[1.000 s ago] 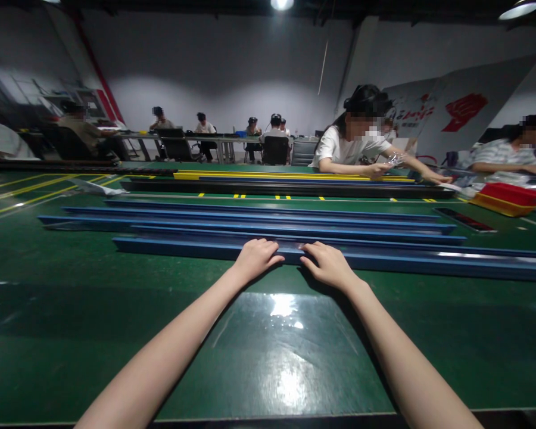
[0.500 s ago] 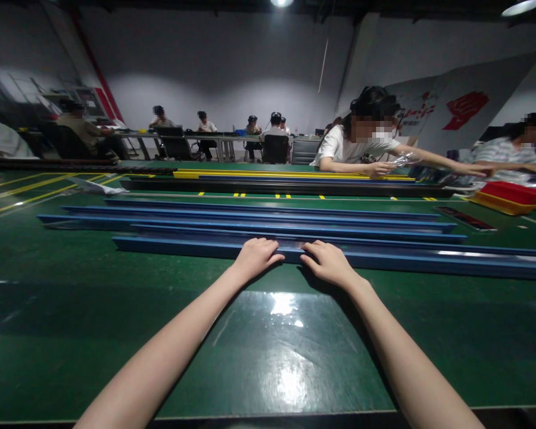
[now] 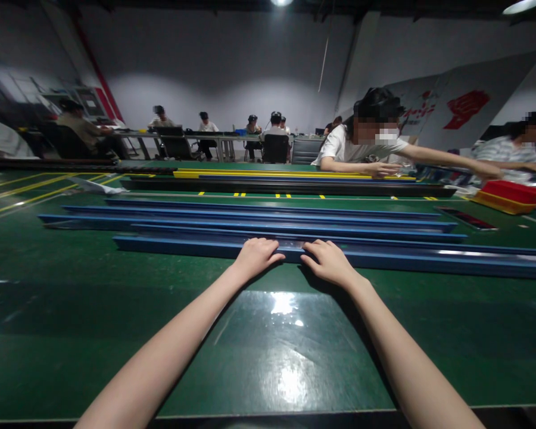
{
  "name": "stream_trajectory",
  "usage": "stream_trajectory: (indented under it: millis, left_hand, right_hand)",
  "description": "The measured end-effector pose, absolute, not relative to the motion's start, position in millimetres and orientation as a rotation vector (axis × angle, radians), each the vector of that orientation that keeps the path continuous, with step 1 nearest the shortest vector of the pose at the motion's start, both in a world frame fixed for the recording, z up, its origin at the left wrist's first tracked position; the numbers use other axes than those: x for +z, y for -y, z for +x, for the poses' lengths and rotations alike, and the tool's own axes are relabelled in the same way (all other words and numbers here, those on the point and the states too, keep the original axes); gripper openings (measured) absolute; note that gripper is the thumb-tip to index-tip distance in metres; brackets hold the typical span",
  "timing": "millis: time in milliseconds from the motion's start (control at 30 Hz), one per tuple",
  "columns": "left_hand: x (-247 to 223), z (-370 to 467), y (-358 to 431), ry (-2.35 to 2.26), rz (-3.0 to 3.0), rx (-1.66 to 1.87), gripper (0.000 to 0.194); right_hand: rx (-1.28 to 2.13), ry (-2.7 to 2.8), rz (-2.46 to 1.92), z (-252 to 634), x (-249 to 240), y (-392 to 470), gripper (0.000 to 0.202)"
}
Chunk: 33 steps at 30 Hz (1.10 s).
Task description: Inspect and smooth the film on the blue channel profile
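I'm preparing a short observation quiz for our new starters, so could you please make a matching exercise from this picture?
Column one:
1. Nearest blue rail
2. Phone
3. Red bin
4. Yellow rail

Column two:
A. Stacked with a yellow bin
B. Lying beyond the black rail
C. Has the left hand and right hand on it
D. Flat on the green table, toward the right

Right pairs: 1-C, 2-D, 3-A, 4-B.
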State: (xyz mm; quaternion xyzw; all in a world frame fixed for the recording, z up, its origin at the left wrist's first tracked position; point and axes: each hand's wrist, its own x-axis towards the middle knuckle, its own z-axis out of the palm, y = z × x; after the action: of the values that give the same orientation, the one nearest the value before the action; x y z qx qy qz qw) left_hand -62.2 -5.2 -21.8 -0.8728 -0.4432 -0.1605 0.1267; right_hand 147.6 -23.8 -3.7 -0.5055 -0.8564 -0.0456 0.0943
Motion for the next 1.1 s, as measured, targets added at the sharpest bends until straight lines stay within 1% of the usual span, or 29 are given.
stream_trajectory:
  millis: [267, 600, 1100]
  left_hand:
    - [-20.7, -62.3, 6.3, 1.295, -2.551, -0.483, 0.031]
    - [-19.1, -61.1, 6.5, 1.315, -2.548, -0.455, 0.031]
    - [-16.7, -60.2, 6.1, 1.359, -2.553, -0.418, 0.031]
  right_hand:
    - [-0.094, 2.526, -1.498, 146.9, -3.8, 23.7, 0.032]
    - [-0.095, 2.522, -1.435, 147.9, -6.1, 25.4, 0.041]
    - [-0.149, 2.544, -1.45, 149.0, -7.3, 23.6, 0.035]
